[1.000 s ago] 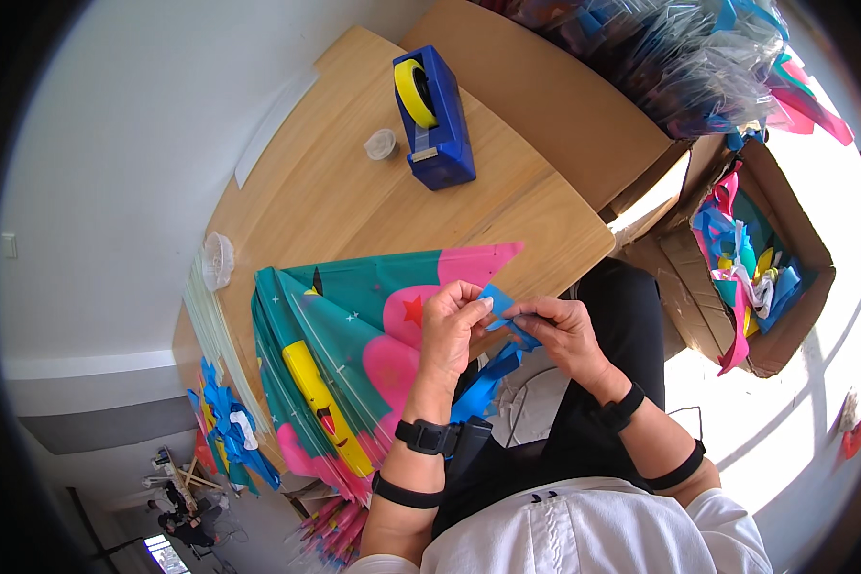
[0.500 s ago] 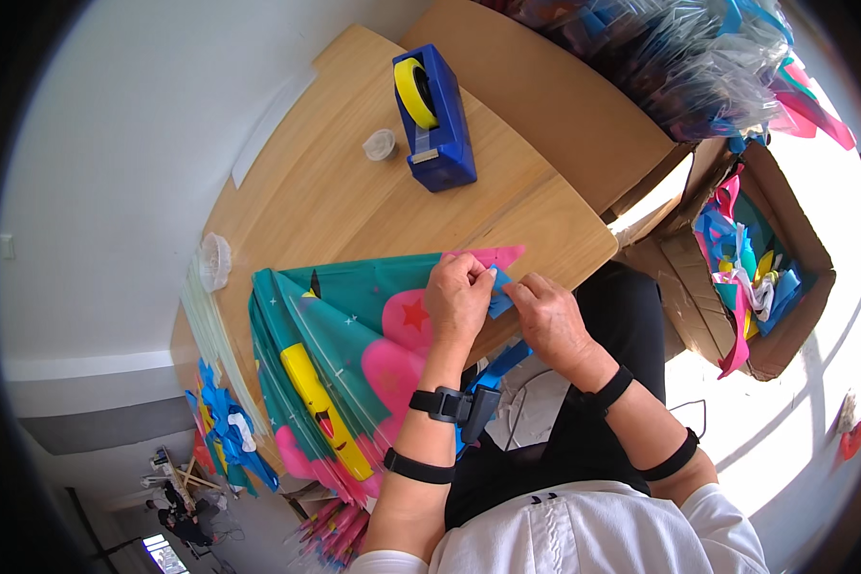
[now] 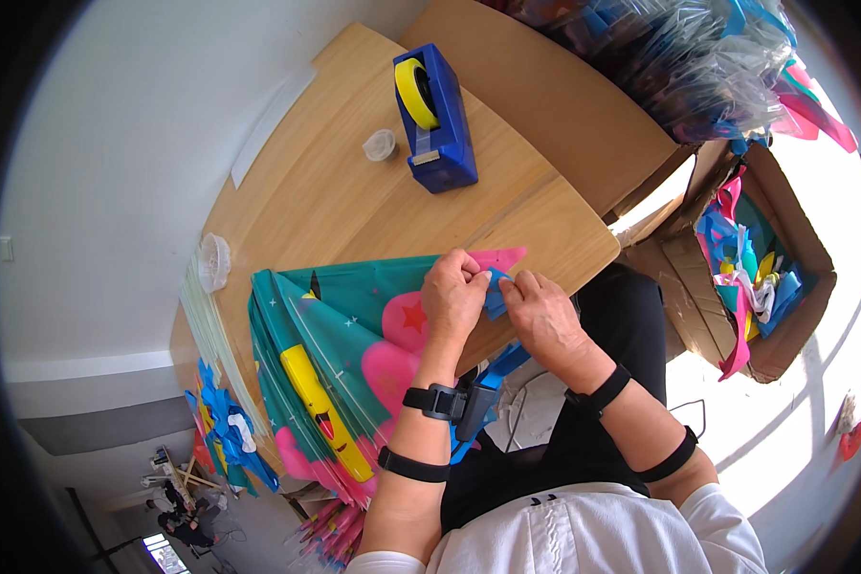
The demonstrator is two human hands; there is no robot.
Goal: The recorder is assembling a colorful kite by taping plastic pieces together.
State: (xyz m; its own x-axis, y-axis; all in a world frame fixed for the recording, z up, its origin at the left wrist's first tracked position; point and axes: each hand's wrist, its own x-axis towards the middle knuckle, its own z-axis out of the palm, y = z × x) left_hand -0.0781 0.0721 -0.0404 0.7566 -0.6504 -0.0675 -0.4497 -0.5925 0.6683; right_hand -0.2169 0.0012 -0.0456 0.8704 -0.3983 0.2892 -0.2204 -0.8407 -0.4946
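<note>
A folded green and pink printed sheet (image 3: 344, 330), thin and kite-like, lies along the table's near edge, with a yellow printed strip on top. At its pink corner, my left hand (image 3: 455, 298) pinches a blue ribbon-like strip (image 3: 495, 298) between thumb and fingertips. My right hand (image 3: 548, 323), fingers closed, pinches the same strip just to the right. More blue material (image 3: 493, 378) hangs below the table edge between my wrists. The fingers hide exactly how the strip meets the pink corner.
A blue dispenser (image 3: 447, 143) with yellow-rimmed tape and a small clear cup (image 3: 380, 145) stand on the wooden table (image 3: 335, 172). Another clear cup (image 3: 214, 262) sits at the left edge. At right, an open carton (image 3: 799, 335) holds coloured scraps; plastic-wrapped bundles (image 3: 679, 77) rest behind.
Both hands have shifted slightly left, the right one coming closer to the left. The blue strip stays pinched between them; the sheet has barely moved.
</note>
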